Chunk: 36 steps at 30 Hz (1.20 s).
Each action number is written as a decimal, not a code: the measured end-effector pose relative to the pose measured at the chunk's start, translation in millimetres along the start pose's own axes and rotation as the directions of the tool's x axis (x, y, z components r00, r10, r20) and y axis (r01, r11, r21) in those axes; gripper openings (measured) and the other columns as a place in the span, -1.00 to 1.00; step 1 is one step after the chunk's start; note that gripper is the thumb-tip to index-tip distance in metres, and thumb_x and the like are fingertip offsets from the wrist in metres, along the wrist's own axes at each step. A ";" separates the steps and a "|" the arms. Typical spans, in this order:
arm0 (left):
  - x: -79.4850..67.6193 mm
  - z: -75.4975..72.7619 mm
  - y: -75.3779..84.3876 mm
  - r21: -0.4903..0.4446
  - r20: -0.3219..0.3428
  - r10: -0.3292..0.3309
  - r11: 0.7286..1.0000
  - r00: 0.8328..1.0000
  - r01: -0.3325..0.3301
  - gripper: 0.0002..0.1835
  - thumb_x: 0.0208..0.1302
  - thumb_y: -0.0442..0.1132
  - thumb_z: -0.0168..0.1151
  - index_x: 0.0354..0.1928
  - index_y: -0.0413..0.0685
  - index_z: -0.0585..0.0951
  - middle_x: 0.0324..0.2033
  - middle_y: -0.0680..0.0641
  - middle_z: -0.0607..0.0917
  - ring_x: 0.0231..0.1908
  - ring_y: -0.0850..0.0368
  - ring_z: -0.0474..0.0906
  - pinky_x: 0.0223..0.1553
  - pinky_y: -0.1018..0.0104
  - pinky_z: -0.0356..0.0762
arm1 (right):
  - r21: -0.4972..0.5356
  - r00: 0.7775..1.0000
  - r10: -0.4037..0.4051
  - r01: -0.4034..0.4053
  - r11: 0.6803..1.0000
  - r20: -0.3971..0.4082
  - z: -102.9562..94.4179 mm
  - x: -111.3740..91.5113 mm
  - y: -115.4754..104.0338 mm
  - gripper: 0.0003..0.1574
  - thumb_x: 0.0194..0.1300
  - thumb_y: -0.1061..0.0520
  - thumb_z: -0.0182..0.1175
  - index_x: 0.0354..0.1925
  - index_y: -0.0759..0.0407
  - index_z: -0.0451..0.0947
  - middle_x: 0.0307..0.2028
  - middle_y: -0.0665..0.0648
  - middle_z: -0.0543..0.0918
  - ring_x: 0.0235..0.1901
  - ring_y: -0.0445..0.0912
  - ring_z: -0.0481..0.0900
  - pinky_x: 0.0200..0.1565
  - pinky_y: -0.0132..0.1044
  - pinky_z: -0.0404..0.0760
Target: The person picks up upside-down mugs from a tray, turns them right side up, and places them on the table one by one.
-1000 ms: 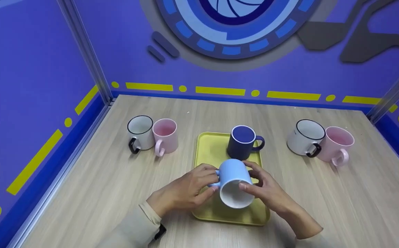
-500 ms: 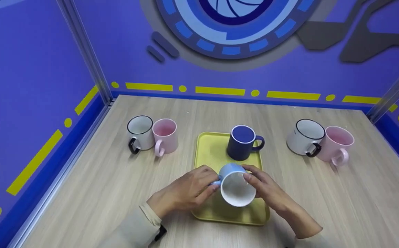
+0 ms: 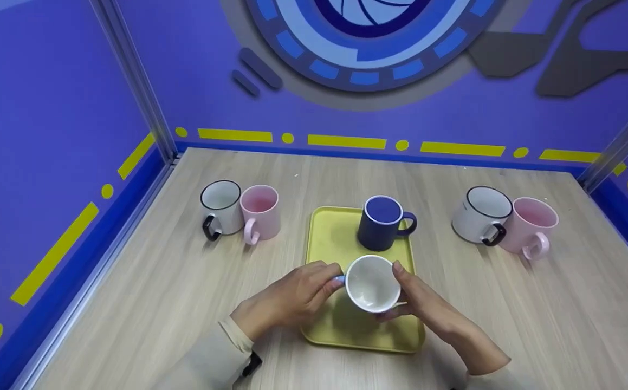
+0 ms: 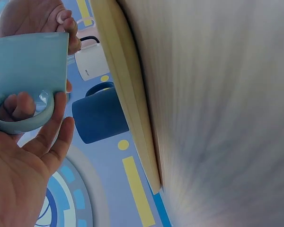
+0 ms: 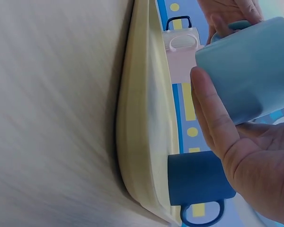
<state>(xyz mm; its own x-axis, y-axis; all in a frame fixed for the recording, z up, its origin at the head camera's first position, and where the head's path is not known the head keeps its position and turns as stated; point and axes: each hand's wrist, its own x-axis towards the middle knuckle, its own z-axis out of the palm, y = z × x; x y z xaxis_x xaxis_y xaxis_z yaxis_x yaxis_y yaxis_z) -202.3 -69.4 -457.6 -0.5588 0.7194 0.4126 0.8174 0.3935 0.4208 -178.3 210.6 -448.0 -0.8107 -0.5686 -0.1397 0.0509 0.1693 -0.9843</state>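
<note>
A light blue mug (image 3: 372, 284) with a white inside is held over the yellow tray (image 3: 346, 331), its mouth tipped up toward the head camera. My left hand (image 3: 297, 295) grips its handle; in the left wrist view the fingers (image 4: 19, 106) pass through the loop. On the mug's other side, my right hand (image 3: 427, 300) holds the body, thumb near the rim and fingers lower down. The right wrist view shows those fingers (image 5: 213, 109) against the blue wall, clear of the tray. A navy mug (image 3: 377, 235) stands upright on the tray's far part, handle to the right.
Left of the tray stand a white mug with a black rim (image 3: 227, 219) and a pink mug (image 3: 266, 223), side by side. A similar white mug (image 3: 471, 225) and pink mug (image 3: 517, 235) stand on the right. Blue panels (image 3: 194, 97) enclose the wooden table (image 3: 183, 303).
The light blue mug has turned from lying sideways, mouth toward me, to mouth upward. The right hand's fingers have shifted down around it; the left hand stays at the handle.
</note>
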 end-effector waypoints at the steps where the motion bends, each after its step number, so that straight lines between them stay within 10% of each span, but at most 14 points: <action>1: 0.1 -0.1 -0.1 -0.010 0.002 -0.009 1.000 1.000 0.009 -0.76 0.67 -0.13 -0.10 -0.20 -0.05 0.47 -0.46 0.05 0.45 -0.36 0.21 0.40 -0.31 0.43 0.34 | 0.002 1.000 0.002 -0.002 1.000 0.002 -0.2 0.0 0.0 -0.07 0.68 -0.30 -0.57 0.46 0.40 0.19 -0.02 0.29 0.73 -0.10 0.16 0.78 0.05 -0.03 0.74; 13: 3.8 0.0 -1.1 -0.128 0.029 -0.079 0.988 0.996 0.083 -0.76 0.67 -0.16 -0.12 -0.18 -0.09 0.47 -0.43 0.02 0.59 -0.37 0.29 0.44 -0.30 0.48 0.40 | -0.032 0.997 0.034 -0.032 0.999 0.076 -3.4 -2.4 0.2 0.15 0.59 -0.40 -0.76 0.23 0.49 0.36 -0.23 0.61 0.70 -0.32 0.24 0.80 -0.18 0.20 0.75; 36: 2.8 2.0 -1.2 -0.255 0.111 -0.167 0.948 0.980 0.190 -0.72 0.70 -0.11 -0.19 -0.19 -0.07 0.42 -0.45 0.12 0.47 -0.38 0.31 0.41 -0.32 0.49 0.35 | -0.037 0.990 0.133 -0.132 0.991 0.039 -0.2 -2.3 2.2 0.28 0.56 -0.45 -0.76 -0.12 0.49 0.60 -0.31 0.46 0.76 -0.44 -0.01 0.78 -0.27 0.02 0.79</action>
<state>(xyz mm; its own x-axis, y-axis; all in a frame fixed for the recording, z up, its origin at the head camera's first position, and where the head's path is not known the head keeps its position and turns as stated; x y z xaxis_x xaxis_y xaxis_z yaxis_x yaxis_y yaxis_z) -204.5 -66.8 -458.6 -0.6681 0.7027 0.2449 0.6331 0.3638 0.6833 -176.4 212.4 -449.9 -0.7729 -0.5723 -0.2740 0.1357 0.2727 -0.9525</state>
